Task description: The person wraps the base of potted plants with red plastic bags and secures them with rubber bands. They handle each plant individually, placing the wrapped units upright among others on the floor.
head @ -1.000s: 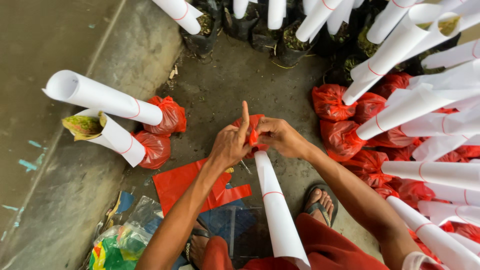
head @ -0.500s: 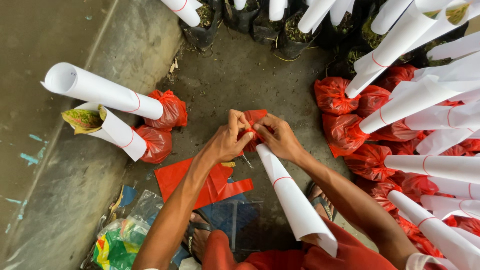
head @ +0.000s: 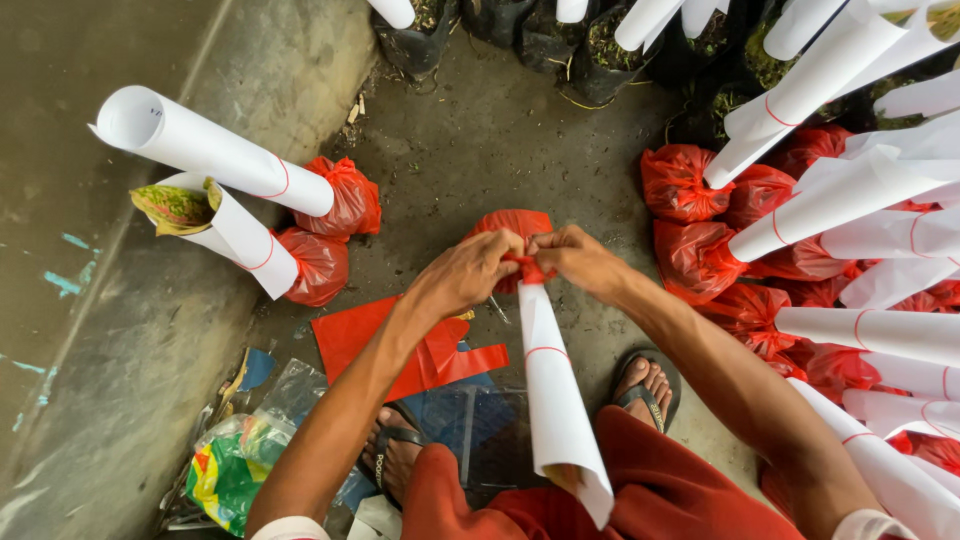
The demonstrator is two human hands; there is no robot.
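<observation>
We are at the tying step. Our left hand [head: 465, 272] and right hand [head: 580, 262] are both closed on the red plastic bag [head: 520, 228], pinching its neck around the base of the white paper cone [head: 555, 400], which leans toward our lap over the concrete floor [head: 480, 140]. Judged from this, the next move requires a firm, even pull to cinch the knot without crushing the paper.

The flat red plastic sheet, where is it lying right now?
In the head view the flat red plastic sheet lies on the concrete floor, left of centre, under the left hand and just left of the white paper cone being tied.
</observation>
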